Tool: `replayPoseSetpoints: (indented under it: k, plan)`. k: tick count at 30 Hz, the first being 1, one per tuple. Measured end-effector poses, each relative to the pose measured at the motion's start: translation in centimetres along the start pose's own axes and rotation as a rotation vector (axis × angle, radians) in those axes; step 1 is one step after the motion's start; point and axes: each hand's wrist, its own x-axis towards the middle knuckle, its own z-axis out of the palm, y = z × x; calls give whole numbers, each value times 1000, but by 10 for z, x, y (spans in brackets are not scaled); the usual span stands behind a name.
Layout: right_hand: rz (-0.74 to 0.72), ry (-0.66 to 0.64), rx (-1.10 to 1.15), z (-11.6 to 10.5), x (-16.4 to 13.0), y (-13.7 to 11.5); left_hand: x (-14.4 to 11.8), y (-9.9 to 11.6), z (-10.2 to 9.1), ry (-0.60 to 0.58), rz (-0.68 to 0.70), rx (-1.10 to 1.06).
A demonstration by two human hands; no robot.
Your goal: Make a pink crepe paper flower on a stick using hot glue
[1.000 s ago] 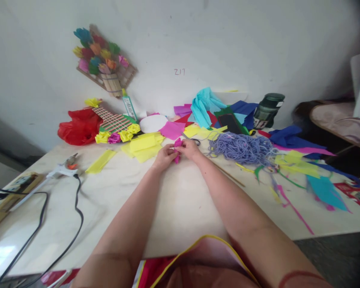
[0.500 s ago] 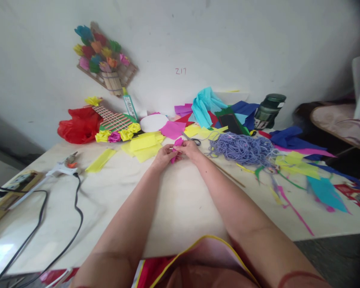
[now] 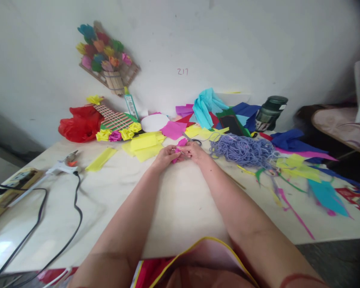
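Observation:
Between my two hands is a small piece of magenta crepe paper [image 3: 183, 142], gathered and crumpled. My left hand [image 3: 165, 156] pinches it from the left, fingers closed. From the other side my right hand [image 3: 193, 151] grips it, thumb and fingertips pressed together. A thin pale line, maybe a stick or thread, shows at the fingers; I cannot make it out fully. Just behind my right hand lie scissors [image 3: 195, 141], partly covered. A flat magenta sheet [image 3: 174, 130] and folded yellow crepe paper [image 3: 147, 145] rest beyond my hands.
Left are a hot glue gun [image 3: 63, 166], a power strip [image 3: 12, 192] and black cords. A bundle of purple cord [image 3: 243, 149] lies right, near a thin brown stick [image 3: 235, 182] and a dark jar [image 3: 271, 113]. A guitar-shaped craft [image 3: 115, 119] stands against the wall.
My fingers have shifted slightly on the magenta paper, and my right hand has turned a little. The whole view has moved slightly.

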Motion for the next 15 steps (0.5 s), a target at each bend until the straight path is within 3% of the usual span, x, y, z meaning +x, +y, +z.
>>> replayPoseSetpoints:
  k: [7,15]
  plan:
    - [-12,110,-13,8,3,4,4,-4,-1,100,12,41]
    - [-44,131,8,11,1,2,10,-11,-2,276,84,160]
